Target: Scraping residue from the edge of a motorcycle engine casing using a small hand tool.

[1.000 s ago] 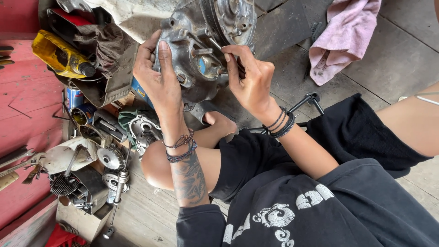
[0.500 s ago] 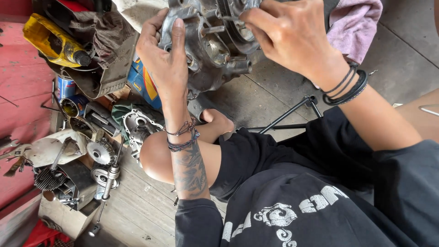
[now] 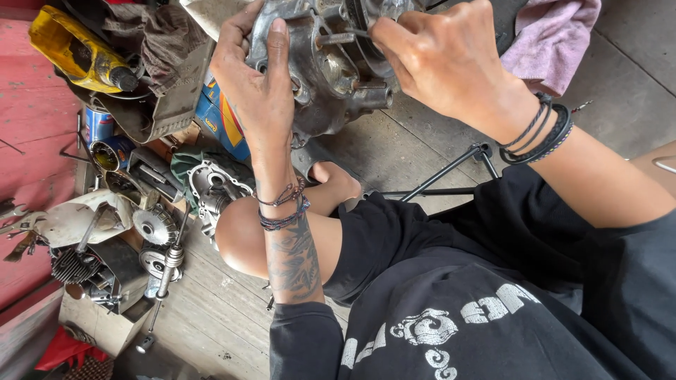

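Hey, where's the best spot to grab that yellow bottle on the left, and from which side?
Probably around the yellow bottle's wide body, coming from above. It lies tilted on the pile with its dark cap end pointing lower right, against a brown rag; the body's upper side is bare, and the neck looks too narrow for a firm grip.

I see everything through a single camera on my head, tilted steeply down over my chest and lap toward the floor. It sits close: my left hand point(image 3: 260, 84) and right hand point(image 3: 443, 63) fill the top of the frame, pressed against the grey metal engine casing point(image 3: 327, 67) whose upper part runs off the edge. My black shirt point(image 3: 451, 317) crowds the lower right. To the left the view reaches a clutter of metal parts point(image 3: 151, 225) on the floor. No second view overlaps this one.
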